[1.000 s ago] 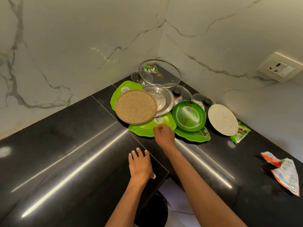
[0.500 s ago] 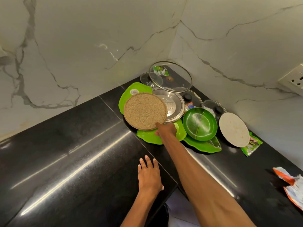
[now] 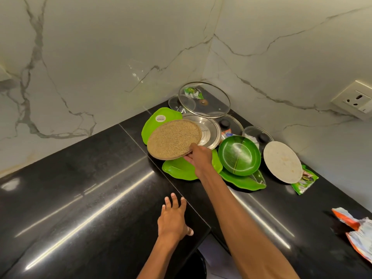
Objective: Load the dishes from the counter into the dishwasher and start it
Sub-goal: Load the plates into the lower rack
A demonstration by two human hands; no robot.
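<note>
Dishes are piled in the corner of the black counter [image 3: 84,198]. My right hand [image 3: 199,158] grips the near edge of a round speckled brown plate [image 3: 173,139], tilted up off the pile. Under it lie a steel plate [image 3: 207,131] and green leaf-shaped plates [image 3: 179,170]. A green bowl [image 3: 239,155] sits on another green leaf plate [image 3: 245,181]. A white round plate [image 3: 282,162] leans at the right. Glass lids [image 3: 207,97] stand at the back. My left hand [image 3: 174,220] rests flat on the counter's inner edge, fingers spread.
Marble walls close the corner behind the dishes. A wall socket [image 3: 354,99] is at the right. A green wrapper [image 3: 305,181] lies by the white plate and a torn orange-white packet [image 3: 358,232] sits at the counter's right edge.
My right hand moved from the green plate's edge to the brown plate, took hold of it and tilted its near edge up. My left hand stayed on the counter.
</note>
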